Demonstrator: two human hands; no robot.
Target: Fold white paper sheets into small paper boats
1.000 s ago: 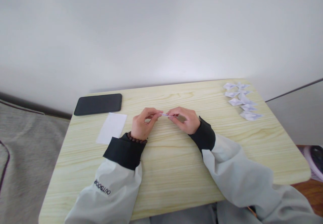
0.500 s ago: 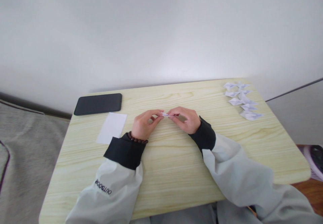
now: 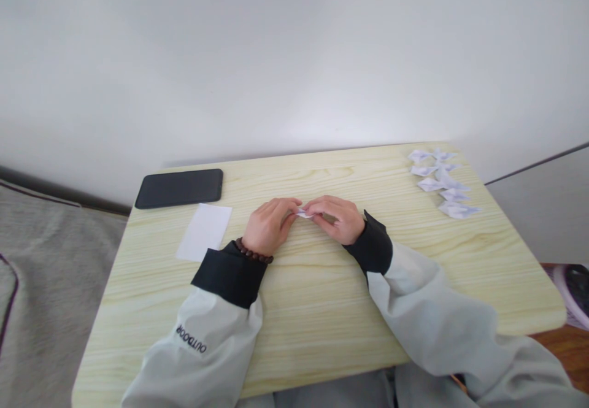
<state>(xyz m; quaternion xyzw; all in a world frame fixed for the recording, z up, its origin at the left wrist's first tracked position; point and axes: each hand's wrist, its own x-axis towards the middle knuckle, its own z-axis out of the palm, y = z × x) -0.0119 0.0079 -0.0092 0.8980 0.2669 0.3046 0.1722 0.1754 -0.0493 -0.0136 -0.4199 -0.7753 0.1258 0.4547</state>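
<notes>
Between my two hands, over the middle of the table, is a small piece of folded white paper [image 3: 303, 213]. My left hand [image 3: 270, 224] pinches its left end between thumb and fingers. On the other end, my right hand [image 3: 338, 219] is closed in a pinch too. My fingertips cover most of the paper, so its exact shape is hidden. A flat white sheet of paper [image 3: 204, 231] lies on the table left of my left hand. Several folded white paper figures [image 3: 445, 184] sit in a cluster at the far right.
A black phone [image 3: 179, 188] lies at the table's back left corner. The pale wooden table [image 3: 317, 316] stands against a white wall [image 3: 294, 58]. Grey fabric [image 3: 59, 297] is at the left, and a pinkish basket [image 3: 570, 297] stands on the floor at the right.
My left hand has shifted slightly right and turned, its fingers curling more over the paper. My right hand's fingers have moved a little. Both hands still hold the folded paper.
</notes>
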